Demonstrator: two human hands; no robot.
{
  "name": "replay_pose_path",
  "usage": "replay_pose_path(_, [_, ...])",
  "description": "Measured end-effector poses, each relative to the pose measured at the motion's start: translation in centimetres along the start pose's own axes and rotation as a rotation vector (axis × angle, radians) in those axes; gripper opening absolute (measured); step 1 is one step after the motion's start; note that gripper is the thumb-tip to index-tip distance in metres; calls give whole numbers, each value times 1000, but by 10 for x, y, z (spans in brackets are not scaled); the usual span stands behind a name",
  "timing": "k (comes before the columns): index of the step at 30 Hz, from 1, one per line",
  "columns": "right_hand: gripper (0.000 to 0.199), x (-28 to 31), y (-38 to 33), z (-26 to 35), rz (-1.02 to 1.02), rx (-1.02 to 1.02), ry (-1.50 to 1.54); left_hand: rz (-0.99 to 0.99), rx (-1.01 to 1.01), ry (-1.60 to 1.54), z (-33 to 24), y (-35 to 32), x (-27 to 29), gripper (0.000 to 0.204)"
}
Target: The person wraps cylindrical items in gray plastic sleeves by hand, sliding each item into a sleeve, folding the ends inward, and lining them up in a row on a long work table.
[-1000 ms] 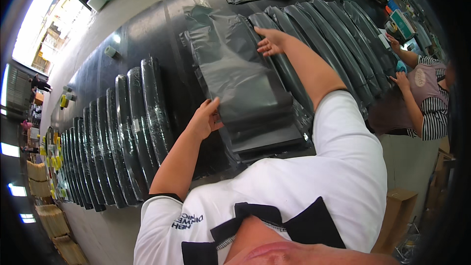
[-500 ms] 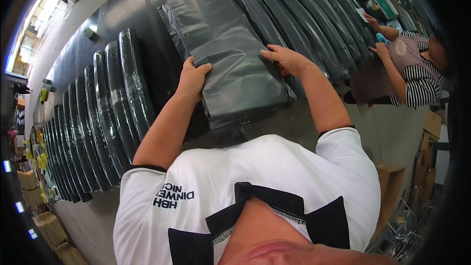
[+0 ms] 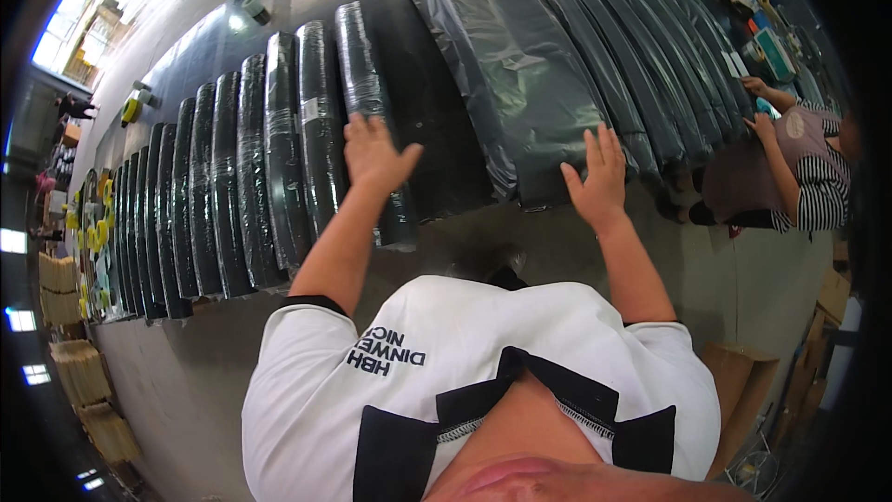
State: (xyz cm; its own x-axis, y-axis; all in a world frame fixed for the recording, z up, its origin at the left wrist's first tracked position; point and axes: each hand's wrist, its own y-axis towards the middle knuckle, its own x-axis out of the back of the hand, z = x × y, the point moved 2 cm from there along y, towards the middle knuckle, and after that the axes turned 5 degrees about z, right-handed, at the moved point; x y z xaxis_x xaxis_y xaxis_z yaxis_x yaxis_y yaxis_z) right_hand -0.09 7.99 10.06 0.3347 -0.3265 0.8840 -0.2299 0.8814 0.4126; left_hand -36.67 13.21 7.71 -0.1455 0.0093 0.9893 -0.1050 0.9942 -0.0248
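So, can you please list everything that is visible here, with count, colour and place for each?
Wrapped bundles: about a dozen, black under shiny clear film, in a row on the left of the table.
Grey bag: one, dark grey plastic, on top of the right pile, near the right hand.
Bagged bundles: several, dark grey, overlapping on the right of the table.
Table: one, dark, bare strip between the two rows.
Tape rolls: two, far left edge of the table.
Cardboard box: one, brown, floor at lower right.
Co-worker: one, striped sleeves, at the right edge.
Left hand: open, over the nearest wrapped bundle.
Right hand: open, at the grey bag's near edge.
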Motion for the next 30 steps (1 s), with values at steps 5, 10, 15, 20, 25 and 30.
replay_pose_path(5, [58,-25,26,100,180,89,628,183,184,-442,-10,0,-12,112])
replay_pose_path(10, [65,-117,97,124,676,-777,1357,219,302,-1081,-4,-13,-24,85])
replay_pose_path(15, [65,-134,122,113,1054,-557,2323,383,69,-1870,-84,-108,17,60])
replay_pose_path(20, [58,-83,117,78,1041,-283,2325,257,-368,-1761,-145,-147,27,75])
replay_pose_path(25, [58,75,63,8,788,-218,2083,367,-818,-1152,-184,-178,71,82])
replay_pose_path(30, [64,150,-57,-63,531,-436,1957,-40,-766,-410,-188,-134,51,47])
